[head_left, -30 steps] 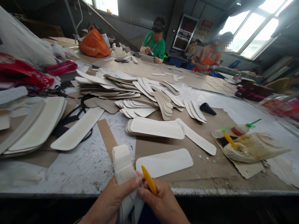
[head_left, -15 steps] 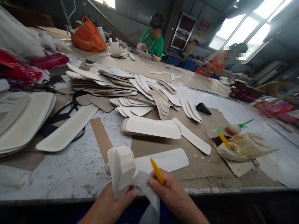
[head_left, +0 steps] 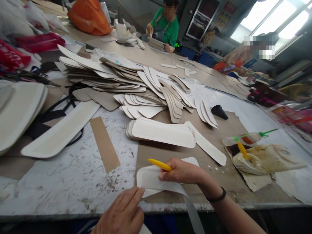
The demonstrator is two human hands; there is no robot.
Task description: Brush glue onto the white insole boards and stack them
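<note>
In my right hand (head_left: 180,171) is a slim yellow tool (head_left: 159,164), pointing left, its other end hidden by the hand. The fingers of that hand rest on a white round-ended piece (head_left: 149,177) at the table's front. From beneath the hand a thin whitish strip (head_left: 195,213) runs down over the edge. My left hand (head_left: 123,209) has its fingers stretched out, tips touching the lower left corner of the white piece. Below that hand a bit of something white (head_left: 145,229) shows, mostly out of view. Another white piece (head_left: 192,160) lies partly underneath.
Behind lies a small stack of white pieces (head_left: 163,132), then a larger spread pile (head_left: 104,76). A brown strip (head_left: 104,144) lies left. At right are a squeeze bottle (head_left: 250,138) and a stained glue-like pouch (head_left: 270,157). A co-worker in green (head_left: 168,31) sits across.
The folded white bundle has left my left hand's upright grip. Both hands have come to the white piece on the table, and the yellow tool has tipped over to the left.
</note>
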